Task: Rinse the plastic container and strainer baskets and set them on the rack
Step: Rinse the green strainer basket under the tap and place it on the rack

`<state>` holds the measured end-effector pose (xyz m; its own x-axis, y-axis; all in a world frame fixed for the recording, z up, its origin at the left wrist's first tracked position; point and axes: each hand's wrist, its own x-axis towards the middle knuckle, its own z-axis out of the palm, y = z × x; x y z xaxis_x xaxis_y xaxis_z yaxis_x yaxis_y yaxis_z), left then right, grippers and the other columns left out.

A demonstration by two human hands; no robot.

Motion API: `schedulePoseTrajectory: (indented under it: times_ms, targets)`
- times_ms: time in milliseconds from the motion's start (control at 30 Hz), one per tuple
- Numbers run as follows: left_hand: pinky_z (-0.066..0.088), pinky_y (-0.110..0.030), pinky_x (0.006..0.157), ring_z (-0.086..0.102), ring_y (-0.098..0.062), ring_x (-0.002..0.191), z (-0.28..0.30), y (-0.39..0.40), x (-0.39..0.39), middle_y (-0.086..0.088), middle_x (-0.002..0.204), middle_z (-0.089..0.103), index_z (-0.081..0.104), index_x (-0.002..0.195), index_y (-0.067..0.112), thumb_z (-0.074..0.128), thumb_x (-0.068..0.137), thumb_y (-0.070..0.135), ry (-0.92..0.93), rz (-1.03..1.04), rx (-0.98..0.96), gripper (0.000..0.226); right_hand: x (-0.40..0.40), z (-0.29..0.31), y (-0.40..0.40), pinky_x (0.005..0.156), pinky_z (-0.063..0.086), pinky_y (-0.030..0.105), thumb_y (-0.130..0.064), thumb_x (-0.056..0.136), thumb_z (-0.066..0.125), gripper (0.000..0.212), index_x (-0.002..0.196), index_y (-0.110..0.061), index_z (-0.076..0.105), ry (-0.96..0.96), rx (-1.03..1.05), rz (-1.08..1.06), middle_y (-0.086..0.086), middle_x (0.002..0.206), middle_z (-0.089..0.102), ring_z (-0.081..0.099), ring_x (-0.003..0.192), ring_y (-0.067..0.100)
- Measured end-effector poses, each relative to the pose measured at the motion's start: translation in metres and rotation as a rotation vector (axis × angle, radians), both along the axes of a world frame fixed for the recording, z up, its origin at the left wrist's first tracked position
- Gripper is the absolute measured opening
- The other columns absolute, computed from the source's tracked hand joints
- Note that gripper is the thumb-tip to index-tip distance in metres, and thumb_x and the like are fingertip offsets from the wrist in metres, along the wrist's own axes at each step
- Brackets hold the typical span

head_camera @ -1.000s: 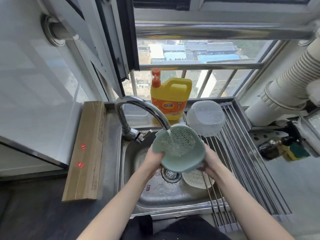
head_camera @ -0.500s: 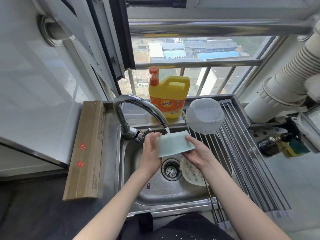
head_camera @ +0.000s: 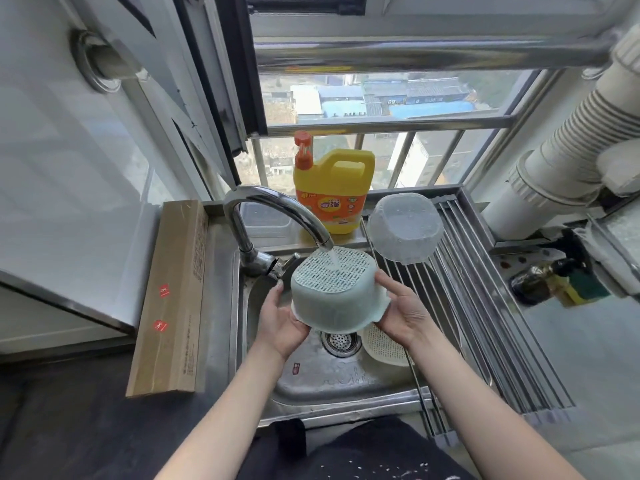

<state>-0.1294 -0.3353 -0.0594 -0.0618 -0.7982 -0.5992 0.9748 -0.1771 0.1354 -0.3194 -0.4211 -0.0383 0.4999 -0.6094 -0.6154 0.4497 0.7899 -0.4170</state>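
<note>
A pale green strainer basket (head_camera: 337,296) is upside down under the running faucet (head_camera: 277,216), water hitting its perforated bottom. My left hand (head_camera: 282,318) holds its left rim and my right hand (head_camera: 403,311) holds its right side, fingers along the wall. A clear plastic container (head_camera: 405,230) lies upside down on the roll-up drying rack (head_camera: 485,306). A cream strainer basket (head_camera: 386,346) lies in the steel sink (head_camera: 329,379), partly hidden by my right hand.
A yellow detergent jug (head_camera: 334,192) stands on the sill behind the sink. A long brown cardboard box (head_camera: 173,296) lies on the counter to the left. A ribbed white duct (head_camera: 568,143) and a dark bottle (head_camera: 536,278) are to the right.
I turned the green basket over: its inside faced me under the stream, then it was on edge, and now its bottom faces up. Both hands shifted to its sides.
</note>
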Motion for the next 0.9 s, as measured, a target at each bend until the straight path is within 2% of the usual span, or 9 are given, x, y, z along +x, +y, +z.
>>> schedulePoseTrajectory:
  times_ms: [67,167,300,400,467,567,700,767,900]
  targets:
    - [0.061,-0.04,0.07,0.07,-0.032,0.093,0.006,-0.013,-0.007,-0.022,0.111,0.068,0.052,0.13,0.004,0.042,0.097,0.043,-0.063,-0.09,-0.001,0.052,-0.004,0.001,0.001,0.099,0.045,0.05,-0.029,0.091,0.055,0.043,0.126,-0.004,0.056,-0.006,0.029,-0.05,0.021,0.126,0.06,0.059,0.113,0.037]
    - [0.051,-0.045,0.094,0.058,-0.032,0.117,0.013,-0.03,-0.013,-0.019,0.127,0.061,0.056,0.129,0.01,0.043,0.093,0.051,-0.128,-0.212,0.005,0.056,-0.005,0.0,-0.001,0.099,0.045,0.052,-0.05,0.096,0.038,0.056,0.121,-0.004,0.059,0.031,0.118,-0.14,0.026,0.12,0.063,0.057,0.115,0.04]
    - [0.053,-0.044,0.084,0.064,-0.031,0.101,0.011,-0.044,-0.016,-0.017,0.112,0.068,0.064,0.111,0.013,0.04,0.097,0.048,-0.273,-0.248,0.14,0.045,0.01,0.005,-0.004,0.099,0.046,0.053,-0.045,0.095,0.045,0.048,0.118,-0.008,0.065,0.312,-0.057,-0.121,0.019,0.119,0.066,0.061,0.112,0.035]
    - [0.058,-0.035,0.065,0.067,-0.026,0.091,0.001,-0.038,-0.009,-0.014,0.11,0.068,0.063,0.104,0.011,0.045,0.097,0.041,-0.381,-0.3,0.189,0.036,0.017,0.009,-0.008,0.088,0.053,0.039,-0.045,0.095,0.046,0.045,0.099,-0.007,0.07,0.55,-0.25,-0.095,0.013,0.098,0.072,0.067,0.092,0.025]
    - [0.057,-0.041,0.066,0.06,-0.028,0.093,-0.011,-0.026,0.002,-0.013,0.106,0.061,0.059,0.094,0.014,0.043,0.094,0.046,-0.419,-0.371,0.235,0.036,0.024,0.012,-0.006,0.071,0.047,0.034,-0.045,0.096,0.044,0.048,0.085,-0.006,0.069,0.751,-0.511,-0.025,0.007,0.076,0.068,0.061,0.072,0.019]
    - [0.052,-0.063,0.076,0.056,-0.043,0.106,-0.025,-0.008,0.015,-0.022,0.119,0.057,0.054,0.117,0.008,0.025,0.087,0.072,-0.29,-0.439,0.168,0.077,0.032,0.014,0.014,0.053,0.033,0.03,-0.05,0.094,0.037,0.049,0.06,-0.017,0.05,0.97,-1.157,0.224,-0.003,0.053,0.048,0.044,0.049,0.015]
    - [0.054,-0.058,0.073,0.062,-0.04,0.1,-0.011,0.004,0.01,-0.022,0.123,0.062,0.06,0.124,0.009,0.032,0.08,0.077,-0.203,-0.508,0.009,0.086,0.027,-0.007,0.049,0.041,0.036,0.022,-0.041,0.085,0.052,0.033,0.062,-0.018,0.055,1.315,-2.156,0.443,-0.003,0.055,0.059,0.057,0.048,0.018]
    - [0.055,-0.051,0.075,0.063,-0.034,0.099,-0.005,0.004,0.007,-0.019,0.121,0.063,0.06,0.125,0.01,0.047,0.086,0.06,-0.287,-0.525,0.03,0.064,0.023,-0.019,0.059,0.049,0.042,0.024,-0.03,0.07,0.075,0.019,0.067,-0.02,0.059,1.344,-2.337,0.518,-0.005,0.06,0.062,0.06,0.057,0.017]
    - [0.057,-0.039,0.057,0.064,-0.031,0.083,-0.007,0.002,0.0,-0.02,0.102,0.066,0.048,0.131,-0.001,0.044,0.089,0.003,-0.622,-0.523,0.163,0.043,0.02,-0.028,0.062,0.066,0.038,0.03,-0.031,0.06,0.084,0.026,0.069,-0.023,0.061,1.398,-2.212,0.713,-0.008,0.065,0.063,0.06,0.067,0.016]
